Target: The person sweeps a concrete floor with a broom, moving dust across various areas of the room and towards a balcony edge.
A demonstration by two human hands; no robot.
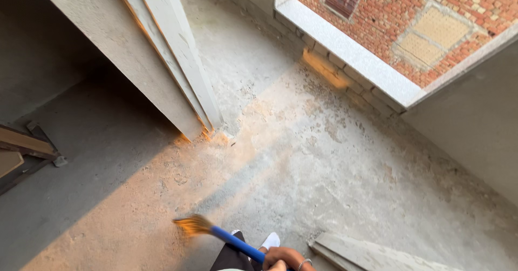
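- One hand (285, 258) at the bottom edge, fingers clamped around the blue-handled broom with straw-coloured bristles (218, 233); ring on one finger. Can't tell which hand it is; a second knuckle shows just below, mostly cut off, grip unclear.
- Broom runs up-left from the hand; bristle tip sits low over the dusty grey concrete floor (334, 163), blurred.
- White shoe toe (271, 241) just beside the handle.
- Pale stone slab (367, 255) lies on the floor to the right of the hand.
- Further out: grey concrete pillar with a pale plank leaning on it (172, 55), wooden offcuts (24, 144) at left, white stone sill (350, 50) with red brick wall (431, 23) beyond.
- Progress, my read: floor shows a patchy dust film and grit throughout, no swept pile in view, so most of the sweeping looks left.
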